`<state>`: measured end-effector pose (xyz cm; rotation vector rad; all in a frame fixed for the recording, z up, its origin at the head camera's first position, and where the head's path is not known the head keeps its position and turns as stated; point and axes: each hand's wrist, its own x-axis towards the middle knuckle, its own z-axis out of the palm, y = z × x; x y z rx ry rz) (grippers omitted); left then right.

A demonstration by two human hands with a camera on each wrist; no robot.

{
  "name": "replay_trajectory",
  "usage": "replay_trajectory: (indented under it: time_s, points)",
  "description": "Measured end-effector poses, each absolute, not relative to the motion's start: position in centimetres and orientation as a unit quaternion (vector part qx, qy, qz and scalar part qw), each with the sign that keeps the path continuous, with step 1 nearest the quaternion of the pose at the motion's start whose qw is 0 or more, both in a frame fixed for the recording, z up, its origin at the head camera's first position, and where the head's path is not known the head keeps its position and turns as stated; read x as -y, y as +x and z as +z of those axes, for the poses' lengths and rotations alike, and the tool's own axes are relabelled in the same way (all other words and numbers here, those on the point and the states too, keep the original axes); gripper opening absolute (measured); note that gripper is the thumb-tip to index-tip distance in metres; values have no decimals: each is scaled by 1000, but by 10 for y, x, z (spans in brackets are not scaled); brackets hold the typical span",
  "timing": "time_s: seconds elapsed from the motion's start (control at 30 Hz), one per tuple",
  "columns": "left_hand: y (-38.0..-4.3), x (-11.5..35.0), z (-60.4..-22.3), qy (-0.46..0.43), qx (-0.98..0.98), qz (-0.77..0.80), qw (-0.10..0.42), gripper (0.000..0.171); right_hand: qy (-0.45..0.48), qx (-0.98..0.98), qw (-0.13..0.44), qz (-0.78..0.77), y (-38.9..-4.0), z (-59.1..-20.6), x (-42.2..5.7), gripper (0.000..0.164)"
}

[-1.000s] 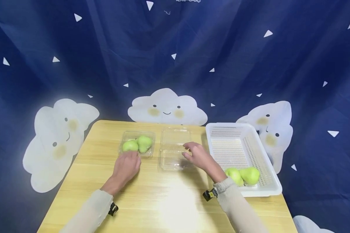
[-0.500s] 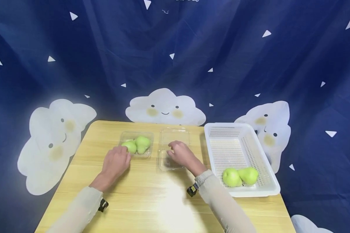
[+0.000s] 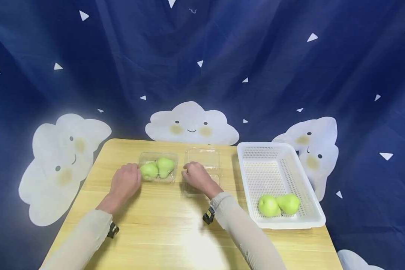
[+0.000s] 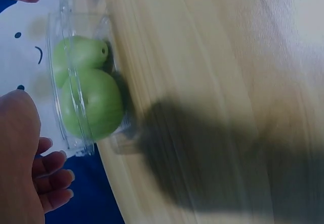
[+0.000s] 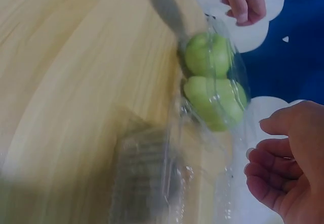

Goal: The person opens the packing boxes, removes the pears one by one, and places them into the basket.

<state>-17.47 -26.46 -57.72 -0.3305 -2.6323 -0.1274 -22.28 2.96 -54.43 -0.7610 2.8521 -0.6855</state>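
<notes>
Two green pears [image 3: 165,167] lie side by side in a clear plastic clamshell box [image 3: 159,154] at the table's far left; its lid looks closed over them in the wrist views. My left hand [image 3: 125,182] is by the box's left side, its fingers loosely bent and holding nothing in the left wrist view. My right hand [image 3: 198,175] hovers over a second clear clamshell box [image 3: 202,157], which lies open and flat. In the right wrist view its fingers are relaxed, with a gap between them and the pear box.
A white perforated plastic basket [image 3: 280,183] stands on the right of the wooden table [image 3: 168,225]. Two more green pears [image 3: 288,203] lie in its near end. A dark blue curtain [image 3: 202,56] with clouds hangs behind the table's far edge.
My right hand has moved left across the open clamshell box toward the pear box. My left hand has drawn left, from in front of the pears to the box's left side.
</notes>
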Motion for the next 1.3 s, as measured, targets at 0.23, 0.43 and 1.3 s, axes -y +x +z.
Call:
replay_trajectory:
  time_s: [0.23,0.43,1.3]
  points:
    - [-180,275,-578,-108,970,-58,210,25,-258,-939,48,-223,-223,-549,-14,29]
    - [-183,284,-577,-65,986,-92,121,31,-232,-945,60,-221,-225,-557,-7,21]
    - [-183,297,-571,49,958,-276,-69,37,-211,-923,153,-282,-209,-563,15,28]
